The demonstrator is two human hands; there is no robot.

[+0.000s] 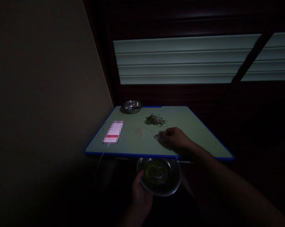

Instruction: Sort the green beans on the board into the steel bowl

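My left hand grips the left rim of a steel bowl, held just below the table's front edge, thumb over the rim. Small greenish grains lie in the bowl. Over the table my right hand is closed, its fingers pinched on a thin greyish piece whose kind I cannot make out in the dim light. A few dark grains lie right beside that piece. Farther back is a loose pile of dark greenish-brown grains, with some whitish bits among them. To the left sits a small patch of pale grains.
The pale green table has a blue edge. A second steel bowl stands at its back left corner. A lit phone with a white cable lies at the left. Beside the table rises a wall; slatted panels are behind.
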